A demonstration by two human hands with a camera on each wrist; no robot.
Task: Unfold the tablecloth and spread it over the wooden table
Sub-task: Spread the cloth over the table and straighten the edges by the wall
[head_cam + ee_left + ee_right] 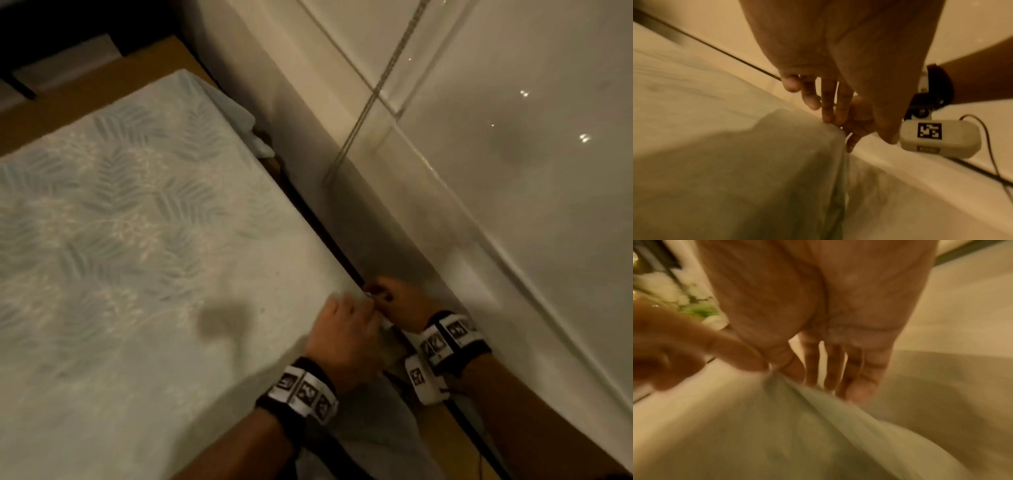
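The tablecloth [144, 240] already covers the table top, its near right corner hanging over the edge. Both hands meet there: the left hand [342, 337] and right hand [399, 305] pinch that corner, probably to straighten the drape.

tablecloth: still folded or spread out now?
Spread. The tablecloth lies flat across the tabletop, draping over the far and near corners. Both hands, left hand and right hand, work its near edge.
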